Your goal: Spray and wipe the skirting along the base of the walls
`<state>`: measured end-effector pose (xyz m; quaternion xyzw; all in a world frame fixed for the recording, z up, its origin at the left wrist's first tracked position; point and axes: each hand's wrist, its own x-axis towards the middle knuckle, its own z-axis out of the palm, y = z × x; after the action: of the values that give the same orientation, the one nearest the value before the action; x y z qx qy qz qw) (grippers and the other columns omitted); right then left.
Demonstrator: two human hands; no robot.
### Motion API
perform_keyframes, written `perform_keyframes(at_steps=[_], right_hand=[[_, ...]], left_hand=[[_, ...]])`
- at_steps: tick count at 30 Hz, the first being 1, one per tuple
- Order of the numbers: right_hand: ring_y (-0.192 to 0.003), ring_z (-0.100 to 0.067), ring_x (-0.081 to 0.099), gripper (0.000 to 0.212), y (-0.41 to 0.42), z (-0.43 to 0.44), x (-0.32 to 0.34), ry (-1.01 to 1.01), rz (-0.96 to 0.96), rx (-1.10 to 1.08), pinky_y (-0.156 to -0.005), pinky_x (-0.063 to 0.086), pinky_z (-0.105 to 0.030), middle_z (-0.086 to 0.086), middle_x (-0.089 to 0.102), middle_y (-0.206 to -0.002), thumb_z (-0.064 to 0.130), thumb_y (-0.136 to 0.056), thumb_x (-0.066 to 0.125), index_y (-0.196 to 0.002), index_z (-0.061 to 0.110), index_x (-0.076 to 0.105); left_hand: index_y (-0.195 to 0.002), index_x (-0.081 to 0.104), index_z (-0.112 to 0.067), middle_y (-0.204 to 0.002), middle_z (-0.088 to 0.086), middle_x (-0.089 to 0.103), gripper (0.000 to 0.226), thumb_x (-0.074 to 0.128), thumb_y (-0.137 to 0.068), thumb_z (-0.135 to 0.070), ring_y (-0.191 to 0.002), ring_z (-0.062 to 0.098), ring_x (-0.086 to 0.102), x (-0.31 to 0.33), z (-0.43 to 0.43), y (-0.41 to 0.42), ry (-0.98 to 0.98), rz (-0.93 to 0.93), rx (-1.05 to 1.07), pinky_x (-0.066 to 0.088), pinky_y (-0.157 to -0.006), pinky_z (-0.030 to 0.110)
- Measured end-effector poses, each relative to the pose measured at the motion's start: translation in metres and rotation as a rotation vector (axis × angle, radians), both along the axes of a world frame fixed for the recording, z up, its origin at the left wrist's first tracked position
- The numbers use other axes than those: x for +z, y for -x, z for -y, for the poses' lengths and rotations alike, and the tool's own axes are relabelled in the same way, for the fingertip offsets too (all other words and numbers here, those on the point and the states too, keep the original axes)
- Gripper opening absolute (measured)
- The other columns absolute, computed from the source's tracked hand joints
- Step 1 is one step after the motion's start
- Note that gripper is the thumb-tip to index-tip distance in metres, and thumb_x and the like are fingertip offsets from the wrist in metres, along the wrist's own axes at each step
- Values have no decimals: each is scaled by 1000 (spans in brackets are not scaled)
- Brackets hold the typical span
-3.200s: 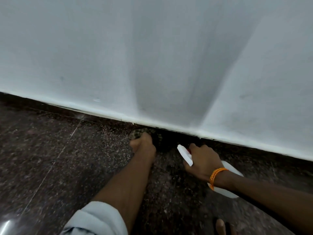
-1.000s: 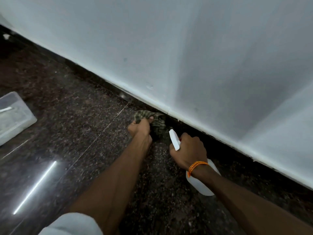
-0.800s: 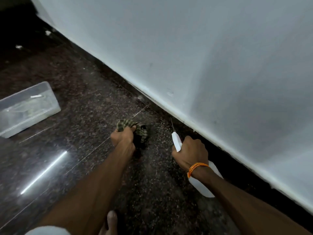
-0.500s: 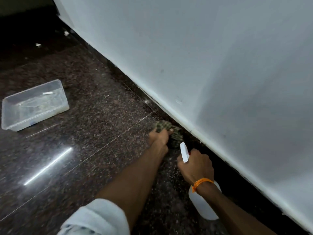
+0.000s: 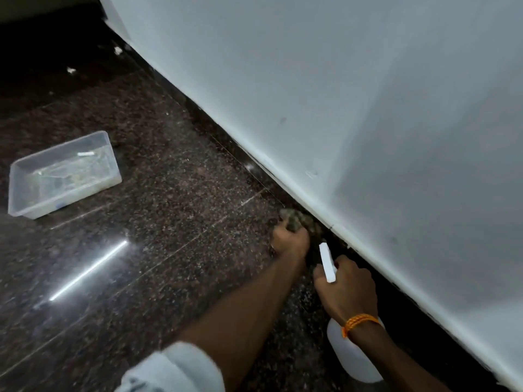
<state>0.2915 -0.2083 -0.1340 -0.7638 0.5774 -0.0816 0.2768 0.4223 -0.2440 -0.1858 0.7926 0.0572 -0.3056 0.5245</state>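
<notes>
- Head view, nearest first: pale sleeve point(image 5: 175, 366) on the left arm, bottom edge of frame.
- White spray bottle point(image 5: 351, 360) held low over the floor point(image 5: 169, 222), close to the wall point(image 5: 368, 108).
- Right hand point(image 5: 346, 290) is wrapped round the bottle's neck, fingers curled at the trigger. Nozzle points forward along the wall base, toward the cloth. No spray visible. Orange thread point(image 5: 359, 322) on that wrist.
- Left hand point(image 5: 290, 240), just ahead of the nozzle, is closed on a bunched green patterned cloth point(image 5: 300, 219). Cloth is pushed into the floor/wall corner. Some motion blur here.
- Skirting point(image 5: 410, 309) is the dark strip under the white wall edge. It runs from bottom right past both hands to the far corner.
- Progress, my read: mid-wipe, partway along this wall. The strip beside the right arm is in shadow, so I can't tell if it's clean. The whole run beyond the cloth looks left to do, plus any other walls.
- Further out: clear plastic tub point(image 5: 70, 202) on the floor, well apart from the wall, then small white scraps point(image 5: 117, 49) near the far corner.
</notes>
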Motion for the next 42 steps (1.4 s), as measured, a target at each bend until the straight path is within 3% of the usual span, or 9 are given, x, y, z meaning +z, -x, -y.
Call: perform_keyframes(at_steps=[5,11,16,20,22,25,30,38,42], right_hand=[[-66,-37,58,37,-12,3,2,30,7,19,-59,44,-37,-11,62,-68,50,-76,54,-71,14,52],[-60,-32,60,37,-33,-4,9,-1,14,69,-53,41,-32,-7,60,-63,53,-72,48,-67,16,50],[-56,-23,47,36,-73,9,14,40,-16,127,-44,21,-26,-1,49,-63,46,-84,59,-70,16,45],[-54,-18,44,39,-105,19,13,36,-76,144,-44,20,-26,2,45,-61,46,-85,61,-67,18,41],[-53,-17,44,40,-113,23,15,13,-58,113,-45,21,-27,2,46,-60,44,-85,62,-64,20,38],[-55,-22,48,40,-117,28,17,12,-76,118,-46,24,-30,0,48,-59,45,-84,62,-64,20,37],[-54,-28,55,39,-120,37,13,35,-100,133,-49,34,-33,-1,49,-56,50,-78,57,-63,19,39],[-58,-27,55,36,-171,44,24,36,-60,126,-52,35,-32,-3,54,-59,41,-82,64,-65,16,45],[-57,-25,54,35,-189,41,16,-25,23,103,-51,36,-32,-2,52,-58,44,-80,60,-64,17,43]], left_hand=[[-92,69,-13,-96,9,72,28,66,-83,-39,-89,28,69,1,11,-40,56,-172,75,59,-84,40],[-96,75,-10,-89,10,75,24,74,-75,2,-80,28,72,10,12,-127,250,-191,121,61,-75,51],[-116,65,-5,-101,10,71,39,76,-79,-3,-90,27,69,0,-17,-166,132,-180,234,60,-83,44],[-111,64,-9,-95,5,69,29,69,-84,0,-85,21,65,11,-17,-201,185,-143,262,58,-87,39],[-104,64,-13,-89,3,69,28,68,-83,5,-81,20,66,16,-1,-192,266,-195,192,59,-83,38],[-119,67,-14,-100,7,73,43,69,-78,0,-87,24,70,11,31,-168,242,-229,121,61,-81,42],[-111,73,-14,-104,15,73,36,65,-76,-6,-99,33,67,3,26,-134,-18,98,-12,54,-91,37],[-114,73,-10,-105,14,73,28,63,-89,-11,-97,30,69,24,53,-231,11,-6,249,52,-81,28],[-105,76,-7,-99,19,73,23,65,-86,-15,-97,36,68,11,28,-174,1,90,27,53,-86,38]])
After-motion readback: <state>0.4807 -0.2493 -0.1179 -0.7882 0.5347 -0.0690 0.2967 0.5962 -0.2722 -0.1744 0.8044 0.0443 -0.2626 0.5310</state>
